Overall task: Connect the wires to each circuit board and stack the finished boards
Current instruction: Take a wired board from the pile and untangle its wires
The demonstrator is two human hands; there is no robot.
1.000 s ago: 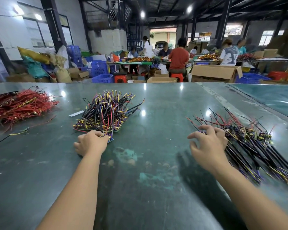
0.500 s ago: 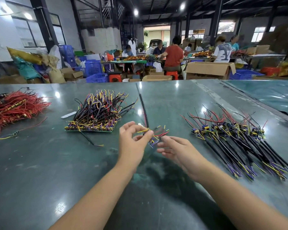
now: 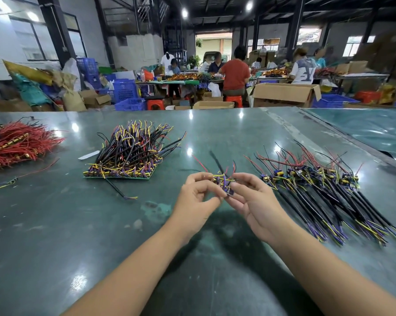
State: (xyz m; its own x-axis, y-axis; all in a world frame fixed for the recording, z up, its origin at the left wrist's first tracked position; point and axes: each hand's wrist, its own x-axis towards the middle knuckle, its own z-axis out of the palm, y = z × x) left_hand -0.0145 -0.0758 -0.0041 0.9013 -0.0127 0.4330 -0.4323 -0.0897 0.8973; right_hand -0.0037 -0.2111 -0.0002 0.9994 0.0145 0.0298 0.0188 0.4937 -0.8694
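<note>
We are pinching one small blue circuit board (image 3: 225, 187), bristling with thin wires, between left hand (image 3: 195, 197) and right hand (image 3: 254, 201), above bare glossy green tabletop (image 3: 55, 224).

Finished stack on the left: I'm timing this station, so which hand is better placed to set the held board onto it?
Probably the left hand. It pinches the small board on the side nearer the finished stack, with bare table between; the right hand would cross over.
</note>
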